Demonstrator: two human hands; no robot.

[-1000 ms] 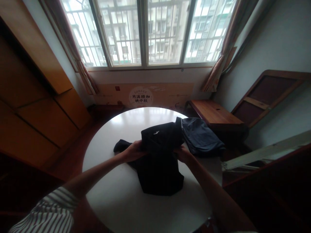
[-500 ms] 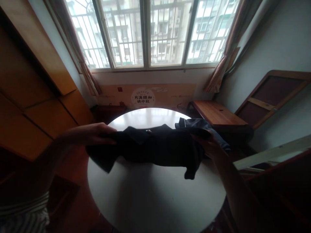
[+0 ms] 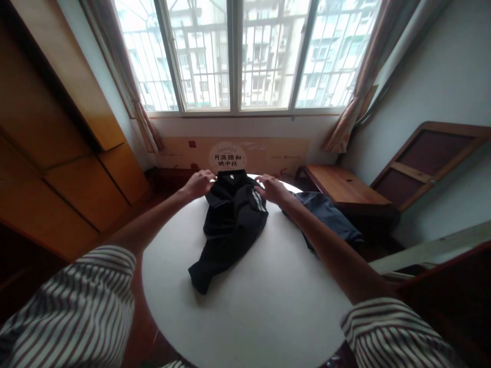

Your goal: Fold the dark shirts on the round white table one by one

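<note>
A black shirt point(image 3: 233, 217) with a pale label inside its neck and white stripes near its right side hangs and lies over the far half of the white round table point(image 3: 264, 306). Its upper edge is raised between my two hands, and one black end trails towards the near left. My left hand point(image 3: 199, 184) pinches the cloth at the upper left corner. At the upper right, beside the stripes, my right hand point(image 3: 273, 189) has its fingers closed on the cloth. The fingertips of both hands are partly hidden in the fabric.
A dark blue-grey garment point(image 3: 326, 214) lies at the table's right edge, partly behind my right forearm. Beyond it stands a wooden bench point(image 3: 345, 184). Orange cabinets point(image 3: 84, 194) line the left side, and a barred window point(image 3: 233, 61) is ahead.
The black shirt was stretched sideways above the table between widely spread hands. Now my hands are closer together and farther forward, and the shirt extends towards me on the table.
</note>
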